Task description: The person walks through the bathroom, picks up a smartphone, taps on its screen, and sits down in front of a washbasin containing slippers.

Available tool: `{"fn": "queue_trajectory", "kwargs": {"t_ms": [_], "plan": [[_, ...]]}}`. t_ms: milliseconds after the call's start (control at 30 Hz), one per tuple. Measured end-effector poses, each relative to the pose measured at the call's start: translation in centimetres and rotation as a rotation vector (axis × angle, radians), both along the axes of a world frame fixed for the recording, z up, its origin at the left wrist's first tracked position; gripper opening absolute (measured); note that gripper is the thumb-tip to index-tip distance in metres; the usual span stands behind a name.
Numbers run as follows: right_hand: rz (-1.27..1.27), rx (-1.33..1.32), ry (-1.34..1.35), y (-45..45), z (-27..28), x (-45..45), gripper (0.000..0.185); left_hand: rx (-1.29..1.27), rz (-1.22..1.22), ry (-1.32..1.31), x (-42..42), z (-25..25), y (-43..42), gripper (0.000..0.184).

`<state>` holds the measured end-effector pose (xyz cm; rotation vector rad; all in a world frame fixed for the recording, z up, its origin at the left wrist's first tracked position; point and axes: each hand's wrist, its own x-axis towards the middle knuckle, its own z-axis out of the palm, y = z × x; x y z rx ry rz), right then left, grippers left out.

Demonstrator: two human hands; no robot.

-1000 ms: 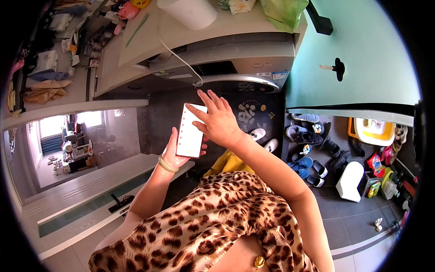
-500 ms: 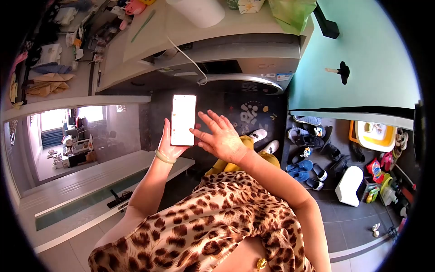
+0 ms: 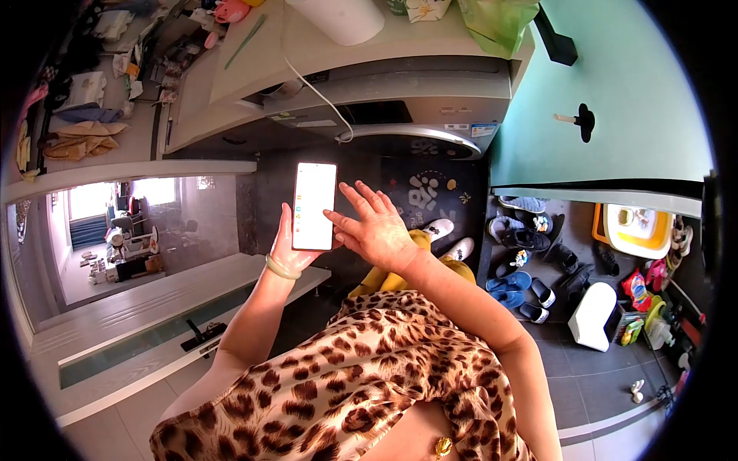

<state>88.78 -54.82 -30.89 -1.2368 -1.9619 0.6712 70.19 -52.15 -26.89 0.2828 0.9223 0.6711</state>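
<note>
A smartphone (image 3: 314,206) with a bright white screen lies upright in my left hand (image 3: 286,240). My left thumb runs along its left edge, and the other fingers are hidden behind it. A pale bangle (image 3: 283,267) circles my left wrist. My right hand (image 3: 377,229) is beside the phone on its right, fingers spread and holding nothing. One right fingertip reaches the right edge of the screen; whether it touches the glass I cannot tell. Small coloured icons show down the left part of the screen, too small to read.
Ahead stands a counter (image 3: 430,31) with a front-loading washing machine (image 3: 384,115) under it and a white cable (image 3: 319,100) hanging down. Several shoes (image 3: 530,230), a white stool (image 3: 593,316) and a yellow-white basin (image 3: 638,229) are on the right. A white door (image 3: 154,307) is at left.
The phone has shifted slightly right. My right fingertip now reaches its screen edge a little higher, and the screen shows more coloured icons.
</note>
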Motion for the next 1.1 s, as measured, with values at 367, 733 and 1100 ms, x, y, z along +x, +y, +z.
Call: {"fn": "queue_trajectory", "kwargs": {"t_ms": [367, 733, 1100], "plan": [[0.057, -0.03, -0.029, -0.5, 0.0, -0.3, 0.042, 0.003, 0.033, 0.012, -0.2, 0.1, -0.2, 0.063], [0.02, -0.013, -0.009, -0.3, 0.0, 0.1, 0.04, 0.001, 0.017, -0.02, -0.5, -0.3, -0.1, 0.065], [-0.031, -0.03, -0.077, -0.2, -0.9, 1.0, 0.04, 0.0, -0.054, -0.066, -1.0, -0.7, 0.2, 0.071]]}}
